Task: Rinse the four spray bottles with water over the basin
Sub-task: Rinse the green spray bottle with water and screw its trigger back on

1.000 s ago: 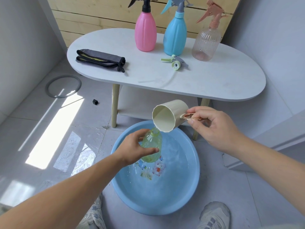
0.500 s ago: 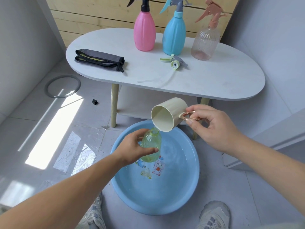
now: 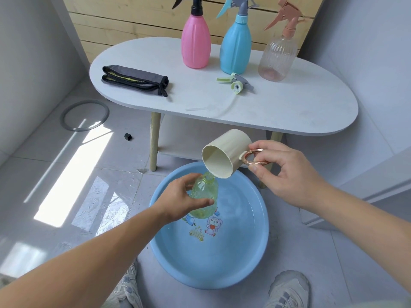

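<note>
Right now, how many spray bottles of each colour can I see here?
Pink bottle: 1
Blue bottle: 1
Clear bottle: 1
Green bottle: 1
Total: 4

We hold the green bottle [image 3: 205, 194], capless and neck up, over the blue basin [image 3: 222, 263]. The pink bottle [image 3: 195, 43], blue bottle [image 3: 235, 47] and clear bottle [image 3: 277, 56] stand capped on the table [image 3: 289, 103].

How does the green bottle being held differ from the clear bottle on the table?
The green bottle has an open neck, no sprayer; the clear bottle carries a pink trigger head. The left hand holds the green bottle over the basin; the clear bottle stands on the table. Both are translucent.
</note>
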The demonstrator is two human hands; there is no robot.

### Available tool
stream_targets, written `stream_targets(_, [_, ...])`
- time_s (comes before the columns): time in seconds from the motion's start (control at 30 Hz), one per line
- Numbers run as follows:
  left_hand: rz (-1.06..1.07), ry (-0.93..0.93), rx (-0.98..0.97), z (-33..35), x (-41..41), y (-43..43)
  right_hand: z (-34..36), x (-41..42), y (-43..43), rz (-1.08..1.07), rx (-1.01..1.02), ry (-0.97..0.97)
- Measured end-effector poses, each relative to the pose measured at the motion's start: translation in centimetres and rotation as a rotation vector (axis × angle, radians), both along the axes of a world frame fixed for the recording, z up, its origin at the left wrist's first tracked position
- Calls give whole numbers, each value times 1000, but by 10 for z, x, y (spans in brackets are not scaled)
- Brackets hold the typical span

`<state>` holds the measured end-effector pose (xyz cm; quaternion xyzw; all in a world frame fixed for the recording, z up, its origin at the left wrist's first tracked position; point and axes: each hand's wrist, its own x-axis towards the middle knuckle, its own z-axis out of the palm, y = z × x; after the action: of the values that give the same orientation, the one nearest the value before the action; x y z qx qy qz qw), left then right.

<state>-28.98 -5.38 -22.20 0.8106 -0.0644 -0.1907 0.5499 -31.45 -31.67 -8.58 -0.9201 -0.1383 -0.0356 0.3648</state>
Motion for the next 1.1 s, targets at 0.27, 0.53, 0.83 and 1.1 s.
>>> stream_targets(0.27, [-1,-1,5,0,-1,0,5,-2,5,54,-14,-49])
stream_targets(0.53, [-2,-9,33,1,-1,1,-1,-3,3,132,-172,-173])
stream_targets(0.83, [1,1,41,2,-2,1,-5,0,4,189,-224,-288])
stream_targets(1.1, [15,0,50,-1,-1,3,-11,2,4,151,-181,-221])
